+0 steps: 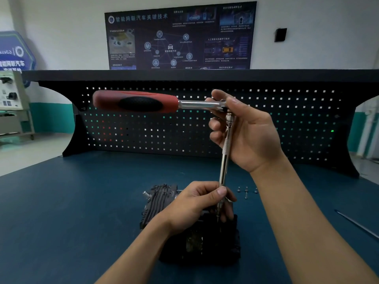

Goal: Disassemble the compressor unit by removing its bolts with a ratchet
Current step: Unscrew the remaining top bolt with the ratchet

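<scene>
A dark finned compressor unit (158, 203) sits on the blue workbench (71, 201), partly hidden by my left hand. A ratchet (139, 102) with a red and black handle points left, high above the bench. A long chrome extension bar (224, 160) runs from its head down to the top of the compressor. My right hand (244, 132) grips the ratchet head and the top of the bar. My left hand (196, 203) pinches the lower end of the bar just above the compressor. The bolt under the bar's tip is hidden.
Several loose bolts (247, 190) lie on the bench to the right of the compressor. A thin metal rod (356, 224) lies near the right edge. A black pegboard back panel (184, 128) with a shelf on top stands behind. A poster hangs on the wall.
</scene>
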